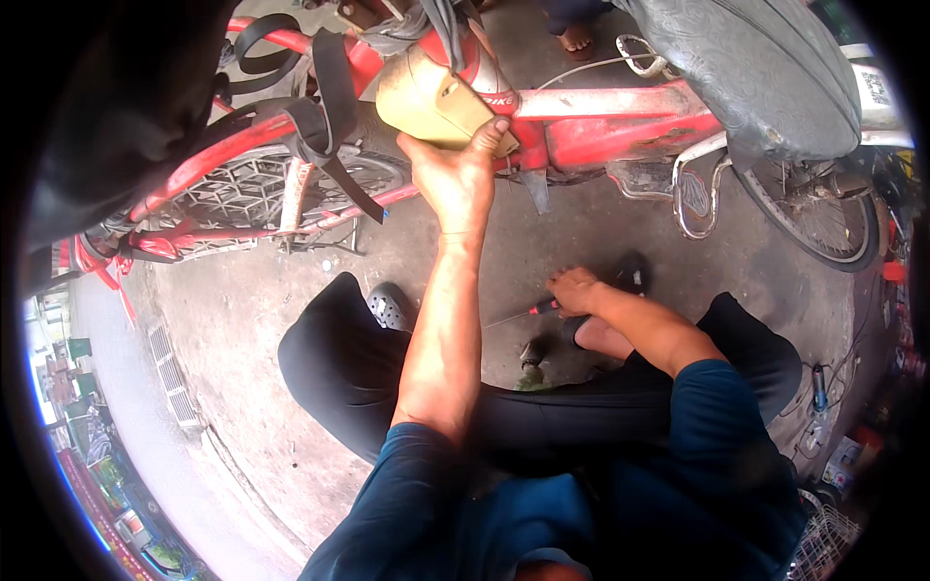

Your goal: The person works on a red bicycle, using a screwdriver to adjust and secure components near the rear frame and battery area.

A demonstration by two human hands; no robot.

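My left hand reaches up to a red electric bike and grips the lower edge of a cream-yellow plastic cover, thumb on its near side. The cover sits against the red frame, and my fingers are partly hidden behind it. Low over the ground, my right hand is curled over the handle of a screwdriver. The handle is red and black, and its thin shaft points left. Part of the handle is hidden beneath my fingers.
A grey saddle overhangs at upper right, above a rear wheel. Black straps hang from the frame at left, near a wire basket. Another person's foot is beyond the bike. A grey clog is by my left knee.
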